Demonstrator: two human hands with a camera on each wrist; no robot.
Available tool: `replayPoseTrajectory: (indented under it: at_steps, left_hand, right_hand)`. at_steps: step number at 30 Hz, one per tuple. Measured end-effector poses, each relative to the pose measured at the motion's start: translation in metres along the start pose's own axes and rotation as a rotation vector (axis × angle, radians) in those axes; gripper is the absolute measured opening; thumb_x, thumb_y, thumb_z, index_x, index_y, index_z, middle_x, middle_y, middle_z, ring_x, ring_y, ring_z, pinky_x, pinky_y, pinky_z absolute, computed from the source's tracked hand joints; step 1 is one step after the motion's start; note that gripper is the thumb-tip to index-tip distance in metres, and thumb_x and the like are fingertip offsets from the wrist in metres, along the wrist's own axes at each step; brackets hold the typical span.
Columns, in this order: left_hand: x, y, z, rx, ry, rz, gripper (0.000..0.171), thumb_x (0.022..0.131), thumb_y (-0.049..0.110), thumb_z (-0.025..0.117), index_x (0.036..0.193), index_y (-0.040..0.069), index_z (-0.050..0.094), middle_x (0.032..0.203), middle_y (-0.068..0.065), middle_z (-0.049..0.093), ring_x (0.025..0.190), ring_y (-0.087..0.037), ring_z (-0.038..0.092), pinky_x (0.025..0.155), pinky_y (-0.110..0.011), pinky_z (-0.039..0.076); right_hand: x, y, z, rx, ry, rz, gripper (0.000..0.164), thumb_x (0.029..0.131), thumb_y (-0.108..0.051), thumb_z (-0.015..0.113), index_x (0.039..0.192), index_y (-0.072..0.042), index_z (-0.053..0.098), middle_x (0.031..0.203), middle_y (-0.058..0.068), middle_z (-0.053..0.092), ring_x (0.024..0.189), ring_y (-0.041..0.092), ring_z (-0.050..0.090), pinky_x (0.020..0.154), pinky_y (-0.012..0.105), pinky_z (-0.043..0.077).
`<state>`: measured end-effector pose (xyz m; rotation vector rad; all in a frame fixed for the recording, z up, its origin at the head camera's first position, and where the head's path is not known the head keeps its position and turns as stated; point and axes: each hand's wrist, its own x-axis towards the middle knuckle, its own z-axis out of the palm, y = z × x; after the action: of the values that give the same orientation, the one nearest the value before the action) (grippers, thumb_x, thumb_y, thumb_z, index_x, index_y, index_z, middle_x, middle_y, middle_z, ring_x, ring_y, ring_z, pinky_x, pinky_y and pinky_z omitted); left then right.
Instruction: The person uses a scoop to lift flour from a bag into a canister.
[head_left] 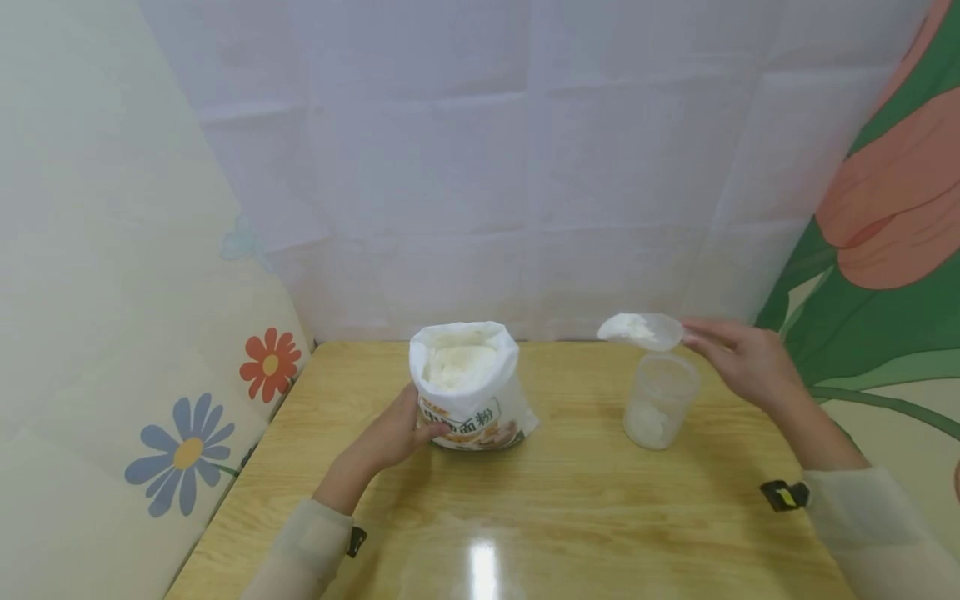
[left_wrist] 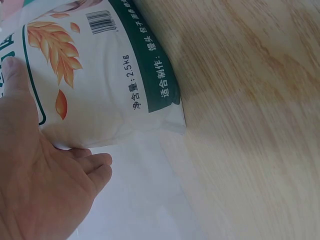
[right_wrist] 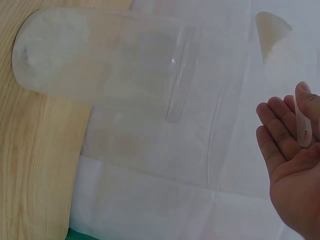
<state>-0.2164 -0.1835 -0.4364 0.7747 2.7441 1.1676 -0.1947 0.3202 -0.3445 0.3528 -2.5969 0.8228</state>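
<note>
An open white flour bag [head_left: 480, 421] stands on the table, rolled at the rim, with pale flour inside. My left hand [head_left: 397, 429] holds its left side, the thumb [left_wrist: 17, 80] on the printed front and the other fingers around the side, partly hidden. To the right, my right hand [head_left: 750, 367] pinches the handle of a translucent scoop [head_left: 663, 332], which carries white flour. This scoop is above the mouth of a clear plastic jar [head_left: 678, 408]. Some flour lies at the jar's bottom. In the right wrist view the scoop's handle [right_wrist: 303, 127] lies between thumb and fingers.
The wooden table [head_left: 577, 508] ends at a white cloth backdrop [head_left: 420, 183] behind the bag and jar. A wall with painted flowers [head_left: 187, 454] borders the left side, and a large floral print [head_left: 900, 200] is on the right.
</note>
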Motion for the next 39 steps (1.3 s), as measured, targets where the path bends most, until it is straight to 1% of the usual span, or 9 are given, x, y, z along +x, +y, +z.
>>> replayPoseTrajectory:
  at_steps: [7, 14, 21, 25, 28, 33, 37, 39]
  left_hand:
    - [0.0, -0.001, 0.0, -0.013, -0.002, -0.003, 0.092, 0.091, 0.034, 0.074, 0.16, 0.02, 0.015, 0.153, 0.004, 0.039, 0.146, -0.019, 0.036, 0.123, -0.046, 0.028]
    - [0.0, -0.002, 0.0, -0.015, -0.001, -0.011, 0.091, 0.09, 0.034, 0.075, 0.159, 0.021, 0.017, 0.152, 0.006, 0.041, 0.145, -0.018, 0.037, 0.122, -0.045, 0.029]
    - [0.0, -0.004, 0.0, -0.001, 0.005, -0.013, 0.091, 0.09, 0.034, 0.075, 0.159, 0.02, 0.018, 0.152, 0.005, 0.041, 0.145, -0.018, 0.037, 0.122, -0.046, 0.029]
    - [0.001, -0.005, 0.001, -0.005, 0.006, -0.005, 0.091, 0.09, 0.035, 0.076, 0.159, 0.021, 0.019, 0.152, 0.006, 0.041, 0.145, -0.018, 0.037, 0.123, -0.046, 0.029]
    - [0.001, -0.005, 0.002, -0.016, 0.007, -0.001, 0.09, 0.09, 0.035, 0.075, 0.159, 0.023, 0.019, 0.152, 0.008, 0.041, 0.145, -0.017, 0.037, 0.122, -0.046, 0.029]
    - [0.001, -0.005, 0.002, -0.024, 0.01, 0.004, 0.09, 0.09, 0.035, 0.075, 0.159, 0.024, 0.018, 0.151, 0.009, 0.041, 0.145, -0.017, 0.038, 0.122, -0.046, 0.029]
    - [0.001, -0.004, 0.002, -0.027, 0.015, 0.01, 0.091, 0.089, 0.034, 0.076, 0.159, 0.024, 0.018, 0.151, 0.009, 0.041, 0.145, -0.018, 0.037, 0.122, -0.047, 0.029]
    - [0.001, -0.004, 0.002, -0.033, 0.017, 0.015, 0.091, 0.089, 0.034, 0.076, 0.159, 0.024, 0.018, 0.151, 0.009, 0.041, 0.145, -0.018, 0.037, 0.122, -0.048, 0.029]
  right_hand:
    - [-0.007, 0.008, -0.004, -0.011, 0.026, 0.022, 0.037, 0.101, -0.029, 0.064, 0.127, -0.002, 0.069, 0.127, 0.027, 0.064, 0.114, 0.056, 0.057, 0.087, 0.07, 0.046]
    - [-0.016, 0.013, -0.009, -0.034, -0.003, 0.057, 0.04, 0.103, -0.031, 0.062, 0.131, -0.002, 0.066, 0.127, 0.029, 0.064, 0.114, 0.056, 0.056, 0.085, 0.07, 0.046]
    - [-0.023, 0.021, -0.011, -0.044, -0.002, 0.085, 0.04, 0.102, -0.03, 0.062, 0.129, -0.002, 0.067, 0.124, 0.03, 0.065, 0.112, 0.056, 0.057, 0.082, 0.068, 0.047]
    - [-0.027, 0.027, -0.012, -0.045, -0.031, 0.13, 0.043, 0.103, -0.034, 0.061, 0.131, -0.002, 0.067, 0.128, 0.031, 0.061, 0.113, 0.057, 0.055, 0.081, 0.068, 0.047]
    - [-0.029, 0.03, -0.013, -0.042, -0.032, 0.149, 0.043, 0.103, -0.035, 0.061, 0.131, -0.003, 0.067, 0.13, 0.031, 0.061, 0.114, 0.055, 0.054, 0.082, 0.068, 0.047]
    - [-0.034, 0.034, -0.014, -0.032, 0.003, 0.142, 0.041, 0.102, -0.035, 0.062, 0.129, -0.005, 0.068, 0.128, 0.027, 0.064, 0.112, 0.051, 0.057, 0.082, 0.065, 0.047]
    - [-0.036, 0.038, -0.015, -0.035, 0.015, 0.137, 0.039, 0.101, -0.034, 0.063, 0.13, -0.008, 0.068, 0.128, 0.027, 0.063, 0.112, 0.052, 0.057, 0.081, 0.065, 0.048]
    - [-0.038, 0.039, -0.015, -0.035, 0.015, 0.136, 0.039, 0.102, -0.033, 0.063, 0.13, -0.007, 0.068, 0.129, 0.027, 0.062, 0.112, 0.054, 0.056, 0.081, 0.066, 0.048]
